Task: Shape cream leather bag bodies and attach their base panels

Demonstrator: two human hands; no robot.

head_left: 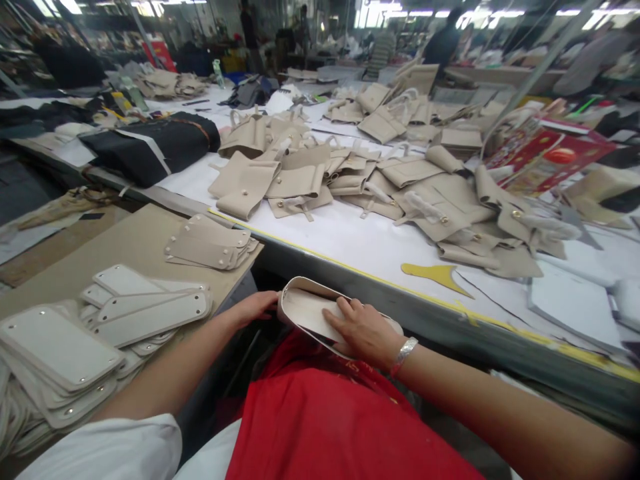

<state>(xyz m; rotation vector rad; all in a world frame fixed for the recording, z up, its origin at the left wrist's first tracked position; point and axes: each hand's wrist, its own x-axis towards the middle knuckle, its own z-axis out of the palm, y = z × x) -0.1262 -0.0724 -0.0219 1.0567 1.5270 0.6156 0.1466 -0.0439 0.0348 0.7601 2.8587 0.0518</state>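
A beige bag body point(307, 310) with a pale lining rests at my lap, tilted, its long oval opening facing up toward me. My left hand point(257, 308) is closed at its left end, the fingertips partly hidden behind the wall. My right hand point(367, 330) lies across the opening, fingers bent and somewhat apart, gripping the bag body and pressing on the pale inside. The thumb side is near the close rim. A red apron point(325, 420) covers my lap just below the bag body.
At left, stacked white panels with studs point(60, 347) and beige panels point(210, 243) lie on a brown board point(145, 233). Many beige bags point(300, 180) heap on the white table point(325, 230). A yellow template point(435, 275), black bundle point(155, 143) and red printed bag point(555, 153) lie there too.
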